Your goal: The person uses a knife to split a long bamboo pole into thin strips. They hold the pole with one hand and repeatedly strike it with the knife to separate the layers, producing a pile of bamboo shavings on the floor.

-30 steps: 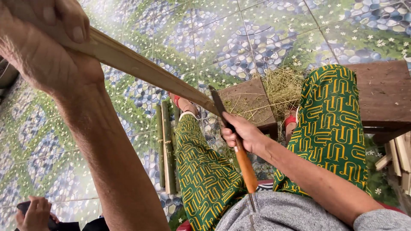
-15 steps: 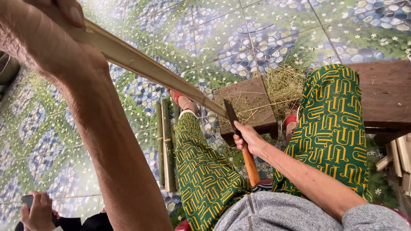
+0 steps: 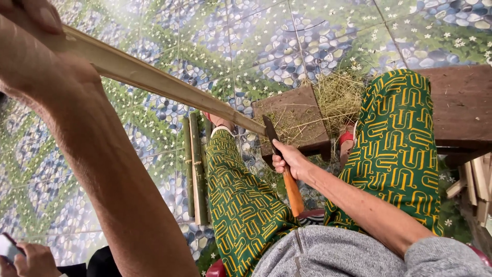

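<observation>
Two bare hands share the work: the left hand (image 3: 31, 56), raised close to the camera at the upper left, is closed around the near end of a long pale bamboo strip (image 3: 154, 79), while the right hand (image 3: 291, 163) is clamped on the orange handle of a knife (image 3: 279, 154). That strip slants down from the left hand to the wooden block (image 3: 294, 120), where its far end meets the dark blade just above the block's near edge. To shave or split it well, I judge the blade should lie at a shallow angle along the grain, the strip kept taut and steady by the upper hand, and the cut pushed away from the knees in their green and yellow patterned trousers (image 3: 241, 205), with the fingers held behind the edge. Dry straw-like shavings (image 3: 338, 95) lie heaped on and beside the block. Several green bamboo lengths (image 3: 195, 164) lie together on the floor by the left leg. Glossy floor tiles (image 3: 318, 36) printed with pebbles and small flowers cover the ground, a brown wooden bench (image 3: 461, 102) stands at right with pale cut sticks (image 3: 479, 179) below it, and another person's hand (image 3: 31, 259) shows at the lower left corner.
</observation>
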